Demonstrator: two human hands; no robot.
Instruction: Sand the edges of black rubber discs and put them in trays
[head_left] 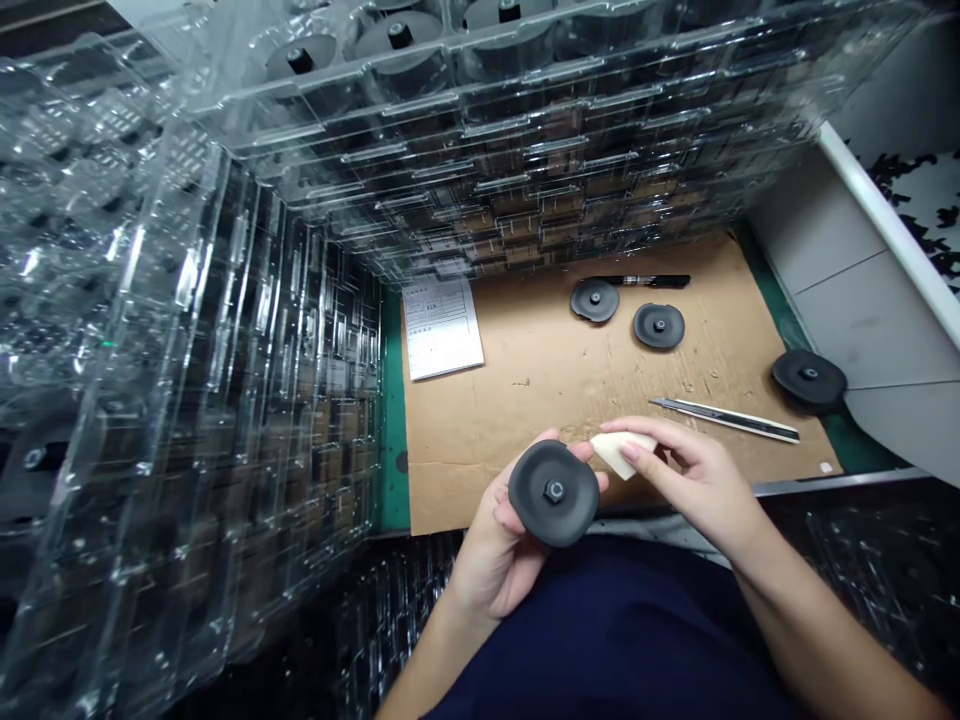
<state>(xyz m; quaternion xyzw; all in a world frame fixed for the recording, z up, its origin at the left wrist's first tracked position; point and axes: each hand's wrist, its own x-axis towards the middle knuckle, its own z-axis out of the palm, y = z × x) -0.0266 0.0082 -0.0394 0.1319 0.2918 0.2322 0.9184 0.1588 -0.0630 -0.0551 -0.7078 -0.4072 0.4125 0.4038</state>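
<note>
My left hand (499,545) holds a black rounded disc (544,470) with a small hub at its centre, its dished face turned up towards me. Between the thumb and fingers of my right hand (694,475) is a small cream-coloured pad (619,452), close to the disc's right edge; whether it touches the rim I cannot tell. Beyond my hands, two similar black discs, a left one (595,300) and a right one (659,326), lie on a brown cardboard sheet (525,400). Another black disc (808,380) sits at the sheet's right edge.
A utility knife (727,418) lies just beyond my right hand. A black marker (645,281) rests near the back, and a printed paper (442,335) at the left. Tall stacks of clear plastic trays (525,130) wall in the back and left; a grey panel (847,270) borders the right.
</note>
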